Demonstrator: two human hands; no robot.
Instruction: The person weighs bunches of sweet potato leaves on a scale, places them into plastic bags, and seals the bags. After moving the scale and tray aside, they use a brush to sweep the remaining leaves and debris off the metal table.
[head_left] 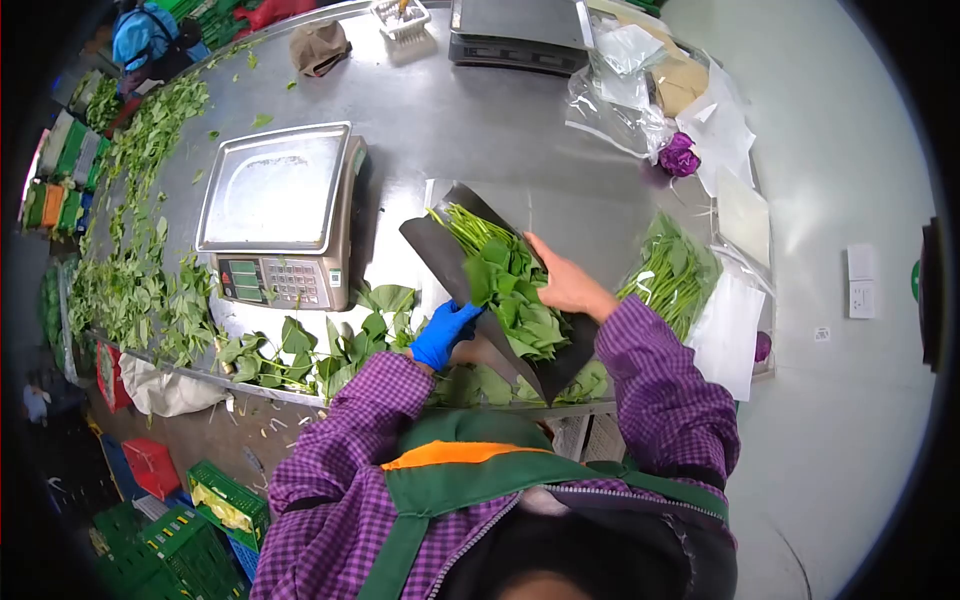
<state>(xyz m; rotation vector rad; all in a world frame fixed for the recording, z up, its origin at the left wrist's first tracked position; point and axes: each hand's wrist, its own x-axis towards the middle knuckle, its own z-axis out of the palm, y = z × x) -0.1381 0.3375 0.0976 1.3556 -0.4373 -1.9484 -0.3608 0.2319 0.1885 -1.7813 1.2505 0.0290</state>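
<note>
A bunch of leafy greens (515,300) lies on a dark sheet (430,250), stems toward the far left and leaves toward me. My left hand (445,335), in a blue glove, is closed at the sheet's left edge beside the leaves; part of its grip is hidden. Bare, my right hand (568,283) presses round the right side of the bunch, with some fingers tucked out of sight behind leaves and sheet. Loose leafy stems (300,355) lie along the table edge left of my gloved hand. A wrapped bunch of greens (670,275) rests right of my right hand.
A weighing scale (280,215) stands left on the metal table (450,110). Another scale (520,35) is at the back. Clear plastic bags (620,110) and a purple bundle (679,155) lie at the right. Green crates (190,550) stand on the floor at lower left.
</note>
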